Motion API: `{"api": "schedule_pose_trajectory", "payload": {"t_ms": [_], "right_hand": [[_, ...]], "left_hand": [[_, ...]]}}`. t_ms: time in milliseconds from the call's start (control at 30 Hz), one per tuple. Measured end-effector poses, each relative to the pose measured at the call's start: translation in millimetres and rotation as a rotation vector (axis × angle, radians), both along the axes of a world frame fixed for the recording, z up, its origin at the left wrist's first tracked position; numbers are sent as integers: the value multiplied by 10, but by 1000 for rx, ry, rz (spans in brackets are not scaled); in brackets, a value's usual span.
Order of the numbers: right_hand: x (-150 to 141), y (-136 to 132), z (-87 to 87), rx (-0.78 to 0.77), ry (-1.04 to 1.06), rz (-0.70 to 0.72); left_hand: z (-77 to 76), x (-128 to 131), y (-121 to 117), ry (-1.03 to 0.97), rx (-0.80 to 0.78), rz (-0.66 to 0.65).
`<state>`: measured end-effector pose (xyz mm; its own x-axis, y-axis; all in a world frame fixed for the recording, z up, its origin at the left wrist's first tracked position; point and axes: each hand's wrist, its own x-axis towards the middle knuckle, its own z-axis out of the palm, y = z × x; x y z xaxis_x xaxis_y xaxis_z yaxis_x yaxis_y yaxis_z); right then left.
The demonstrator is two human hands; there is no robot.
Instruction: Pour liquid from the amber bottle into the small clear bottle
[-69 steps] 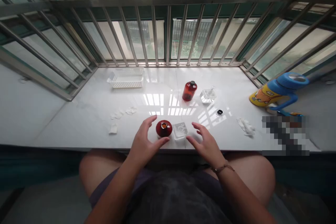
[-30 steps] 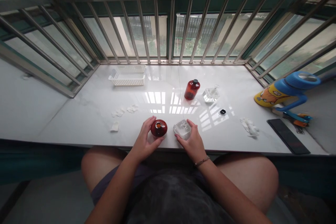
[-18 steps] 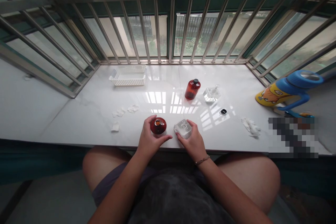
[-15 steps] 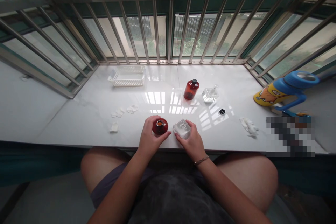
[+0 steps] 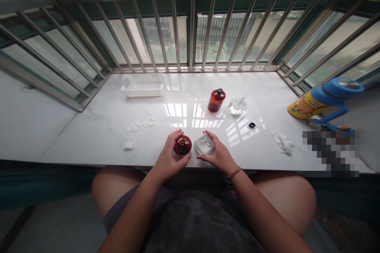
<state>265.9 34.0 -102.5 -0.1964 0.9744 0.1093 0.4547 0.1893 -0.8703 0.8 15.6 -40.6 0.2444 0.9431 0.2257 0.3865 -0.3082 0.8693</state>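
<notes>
Two grips closed — left hand (image 5: 168, 156), red bottle (image 5: 182, 145); right hand (image 5: 217, 156), glass bottle (image 5: 204, 144) — second red bottle (image 5: 216, 101) beyond.

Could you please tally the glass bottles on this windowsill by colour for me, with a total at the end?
Red glass bottles: 2
Clear glass bottles: 2
Total: 4
</notes>
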Motion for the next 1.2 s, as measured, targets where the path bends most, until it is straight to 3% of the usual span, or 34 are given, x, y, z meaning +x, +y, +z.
{"api": "schedule_pose_trajectory", "payload": {"t_ms": [333,600,700,800,1000,1200], "right_hand": [[-120,-67,-31,96,-22,-141],[-32,-161,231,173,33,-204],[-18,-224,361,178,75,-173],[-13,-274,483,230,69,-133],[14,-283,637,318,-1,-92],[39,-284,680,347,-45,-103]], "left_hand": [[-65,81,0,-76,-132,68],[-154,172,-37,-22,-13,186],[-153,224,-47,-131,-73,202],[-119,233,-40,-222,-171,110],[11,159,16,-67,-169,-47],[124,111,-19,17,-119,54]]}}
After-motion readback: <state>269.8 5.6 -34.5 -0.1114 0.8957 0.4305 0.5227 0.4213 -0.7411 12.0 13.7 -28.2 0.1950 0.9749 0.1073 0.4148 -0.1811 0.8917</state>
